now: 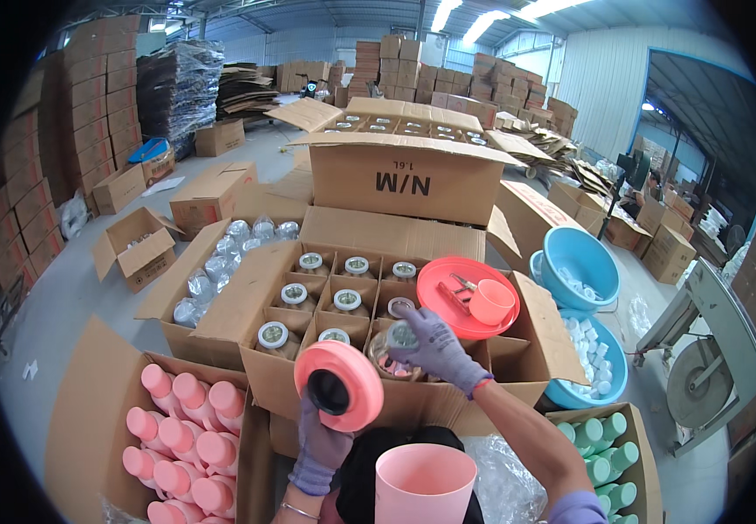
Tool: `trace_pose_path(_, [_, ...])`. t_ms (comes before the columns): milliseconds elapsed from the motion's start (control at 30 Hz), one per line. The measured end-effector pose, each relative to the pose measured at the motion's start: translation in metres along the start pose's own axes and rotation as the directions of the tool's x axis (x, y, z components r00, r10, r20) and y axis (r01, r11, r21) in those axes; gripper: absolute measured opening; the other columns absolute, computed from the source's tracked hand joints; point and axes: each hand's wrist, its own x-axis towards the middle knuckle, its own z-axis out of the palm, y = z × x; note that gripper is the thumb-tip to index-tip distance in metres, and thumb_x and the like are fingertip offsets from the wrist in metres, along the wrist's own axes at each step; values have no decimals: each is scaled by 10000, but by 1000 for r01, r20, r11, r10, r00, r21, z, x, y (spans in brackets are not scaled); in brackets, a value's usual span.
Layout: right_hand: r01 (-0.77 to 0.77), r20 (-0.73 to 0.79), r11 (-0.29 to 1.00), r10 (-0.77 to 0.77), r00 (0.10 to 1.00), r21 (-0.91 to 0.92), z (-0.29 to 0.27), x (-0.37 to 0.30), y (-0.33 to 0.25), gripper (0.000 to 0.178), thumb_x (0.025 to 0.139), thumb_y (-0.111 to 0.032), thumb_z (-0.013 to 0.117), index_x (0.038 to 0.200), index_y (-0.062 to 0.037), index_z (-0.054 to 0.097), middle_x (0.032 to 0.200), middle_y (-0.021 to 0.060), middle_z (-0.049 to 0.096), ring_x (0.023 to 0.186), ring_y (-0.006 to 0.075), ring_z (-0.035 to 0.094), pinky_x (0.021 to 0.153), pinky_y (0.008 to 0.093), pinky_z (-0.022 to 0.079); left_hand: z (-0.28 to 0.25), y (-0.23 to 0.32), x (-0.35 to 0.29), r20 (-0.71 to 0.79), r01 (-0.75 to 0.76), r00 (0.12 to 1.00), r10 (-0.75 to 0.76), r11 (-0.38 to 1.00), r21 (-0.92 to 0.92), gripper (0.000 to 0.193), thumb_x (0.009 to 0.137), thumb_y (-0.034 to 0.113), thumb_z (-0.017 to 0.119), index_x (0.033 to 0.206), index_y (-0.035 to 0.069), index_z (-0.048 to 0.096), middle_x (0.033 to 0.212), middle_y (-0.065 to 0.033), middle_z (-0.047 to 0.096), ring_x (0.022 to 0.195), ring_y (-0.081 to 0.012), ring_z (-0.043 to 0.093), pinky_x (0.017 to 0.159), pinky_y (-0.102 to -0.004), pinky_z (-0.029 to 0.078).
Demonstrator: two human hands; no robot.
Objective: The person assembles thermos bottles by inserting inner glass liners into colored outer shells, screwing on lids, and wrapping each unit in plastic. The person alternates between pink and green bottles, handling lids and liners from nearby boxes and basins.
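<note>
My left hand [318,445], in a grey-purple glove, grips a round pink part with a black centre [362,389] from below and tilts it. Gloved too, my right hand [443,349] has its fingers around the top of a clear glass jar [386,365], which leans at the near side of a divided carton [260,371]. Part of that jar is hidden by the hand and the pink part. Several glass jars with pale rims [347,301] stand in the carton's compartments. Close to my body a pink open cylinder [426,489] stands upright, its lower part cut off by the frame.
A red round tray [434,284] with a pink cup [491,303] and a small tool lies across the carton. Pink bottles [181,434] fill a box at left, green bottles [600,467] one at right. Blue basins [609,284] hold white pieces. Another carton [404,179] stands behind.
</note>
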Motion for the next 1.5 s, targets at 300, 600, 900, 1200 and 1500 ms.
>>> trace_pose_path(300, [455, -168, 819, -533, 830, -351, -68, -80, -91, 679, 661, -538, 813, 1222, -209, 620, 1297, 123, 467, 1245, 345, 451, 1117, 669, 288, 46, 16, 29, 317, 225, 947, -50, 808, -544, 539, 1042, 497, 386, 1439, 135, 441, 1385, -109, 537, 1268, -255, 535, 1056, -445, 454])
trace_pose_path(600, [-47, -297, 910, 183, 937, 411, -68, -137, -75, 791, 806, -190, 773, 1474, -19, 386, 1467, 206, 406, 1375, 352, 411, 1141, 419, 358, 40, 14, -30, 387, -329, 906, 172, 860, 389, 587, 1008, 225, 551, 1510, 19, 325, 1451, -132, 484, 1328, -243, 480, 1124, -375, 381])
trace_pose_path(900, [-569, 647, 485, 9, 763, 664, -37, -168, -58, 427, 907, -278, 718, 1251, -37, 641, 1157, 78, 671, 1048, 176, 633, 937, 326, 506, 2, 6, -111, 2, 216, 971, -237, 881, -420, 502, 1059, 395, 450, 1412, 38, 436, 1240, -106, 620, 1158, -249, 615, 959, -392, 543])
trace_pose_path(1200, [-524, 291, 683, 436, 851, 509, -41, -165, -89, 348, 984, -330, 587, 1120, -17, 653, 1010, 124, 688, 955, 247, 654, 886, 334, 507, 15, 52, -54, 195, 52, 974, -117, 949, 310, 569, 956, 499, 650, 1220, -5, 634, 1106, -34, 680, 991, -111, 611, 897, -289, 510])
trace_pose_path(1500, [-364, 156, 439, 441, 884, 822, -11, -212, -86, 425, 1077, -275, 365, 1266, 33, 588, 1294, 138, 582, 1237, 212, 544, 1106, 341, 383, 30, 47, -46, 632, -115, 772, -68, 963, 245, 511, 957, 462, 619, 1219, 27, 677, 1190, -150, 674, 1180, -277, 605, 1041, -395, 443])
